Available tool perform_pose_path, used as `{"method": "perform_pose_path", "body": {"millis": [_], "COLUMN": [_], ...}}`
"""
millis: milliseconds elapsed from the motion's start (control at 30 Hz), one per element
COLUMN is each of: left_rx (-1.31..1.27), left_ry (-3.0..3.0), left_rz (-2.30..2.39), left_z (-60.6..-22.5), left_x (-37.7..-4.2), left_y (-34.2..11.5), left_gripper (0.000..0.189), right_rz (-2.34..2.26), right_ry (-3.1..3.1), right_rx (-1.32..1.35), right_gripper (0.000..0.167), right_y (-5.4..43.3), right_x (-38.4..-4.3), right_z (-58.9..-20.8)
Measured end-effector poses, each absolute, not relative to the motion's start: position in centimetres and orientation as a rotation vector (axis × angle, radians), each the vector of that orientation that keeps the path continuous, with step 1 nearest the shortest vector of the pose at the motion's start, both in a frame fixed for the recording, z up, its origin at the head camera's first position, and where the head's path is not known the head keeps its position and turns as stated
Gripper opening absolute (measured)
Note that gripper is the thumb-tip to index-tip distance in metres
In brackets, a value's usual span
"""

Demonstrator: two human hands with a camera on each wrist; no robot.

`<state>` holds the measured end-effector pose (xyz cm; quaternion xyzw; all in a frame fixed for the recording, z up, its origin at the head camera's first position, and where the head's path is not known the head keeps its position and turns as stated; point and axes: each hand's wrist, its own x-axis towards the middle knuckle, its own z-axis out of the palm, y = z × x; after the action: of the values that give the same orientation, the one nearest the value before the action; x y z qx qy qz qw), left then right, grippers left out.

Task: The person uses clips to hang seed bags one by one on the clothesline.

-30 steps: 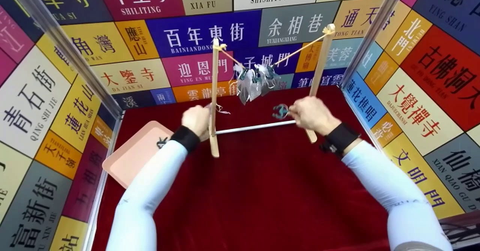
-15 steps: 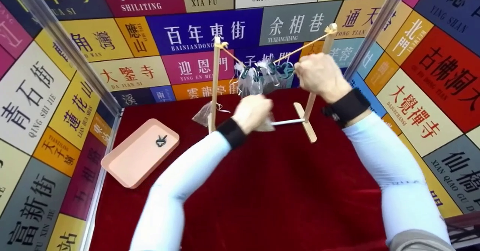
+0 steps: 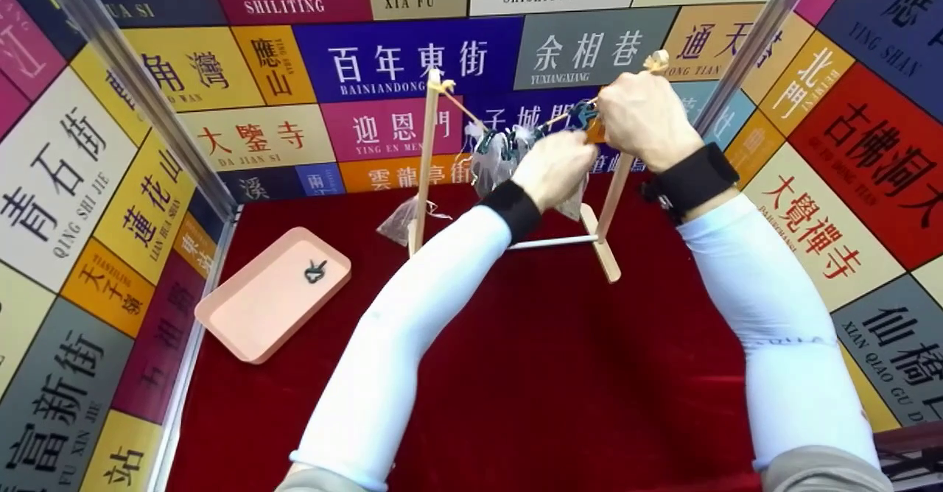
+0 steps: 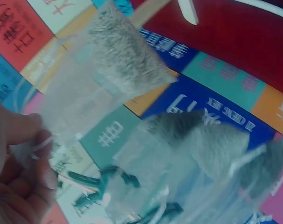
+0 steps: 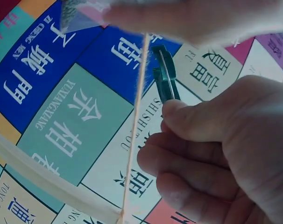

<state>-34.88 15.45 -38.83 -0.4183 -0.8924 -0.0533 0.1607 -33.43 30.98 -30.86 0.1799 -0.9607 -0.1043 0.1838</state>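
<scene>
My left hand [image 3: 556, 168] pinches a sheer drawstring pouch [image 4: 127, 56] by its gathered top, and the grainy filling hangs below the fingers. Beside it, close to the right post, my right hand [image 3: 641, 120] grips a green clothespin [image 5: 166, 74] between thumb and fingers. The clothespin's jaws point toward the string [image 5: 134, 130], which runs between two wooden posts. Several filled pouches [image 4: 216, 149] hang bunched mid-string from green clothespins [image 4: 104, 184]. In the head view my left hand partly covers this bunch.
A pink tray [image 3: 228, 330] at left holds a dark green clothespin [image 3: 315, 271]. Another pouch [image 3: 398, 219] lies behind the left post [image 3: 429, 146]. A white crossbar [image 3: 552, 242] joins that post to the right post [image 3: 614, 197]. Lettered panels enclose the red cloth [image 3: 575, 374].
My left hand has carried a pouch from beside the left post up and right to the string. My right hand has risen with the clothespin to the string near the right post.
</scene>
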Motion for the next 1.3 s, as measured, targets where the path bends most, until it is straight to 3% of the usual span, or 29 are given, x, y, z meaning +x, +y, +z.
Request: {"method": "perform_pose_path", "body": {"millis": [367, 600, 867, 1033, 1133, 1300], "left_rx": [-1.105, -1.009, -0.915, -0.892, -0.866, -0.812], "left_ry": [-2.538, -2.525, -2.529, -2.511, -2.507, -2.576], "left_rz": [-0.294, -0.365, -0.352, -0.341, -0.352, -0.404], "left_z": [-38.0, -38.2, -37.9, -37.7, -37.5, -37.6], "left_x": [-37.9, -38.3, -39.1, -39.8, -40.1, -40.2], "left_y": [15.1, 14.4, 14.1, 14.3, 14.4, 14.3], "left_gripper": [0.020, 0.017, 0.018, 0.022, 0.021, 0.018], "right_rz": [-0.221, -0.169, -0.329, -0.311, -0.308, -0.333], "right_ry": [-2.900, -2.875, -3.019, -3.120, -3.142, -3.079], "right_rx": [0.608, 0.508, 0.406, 0.379, 0.441, 0.624], "right_gripper": [0.017, 0.017, 0.022, 0.012, 0.008, 0.018], "right_y": [32.2, 32.3, 30.7, 30.6, 30.3, 28.7], "right_x": [-35.6, -34.6, -36.2, -36.6, -37.0, -37.8], "right_z": [-29.4, -27.5, -27.1, -27.4, -27.7, -29.1]}}
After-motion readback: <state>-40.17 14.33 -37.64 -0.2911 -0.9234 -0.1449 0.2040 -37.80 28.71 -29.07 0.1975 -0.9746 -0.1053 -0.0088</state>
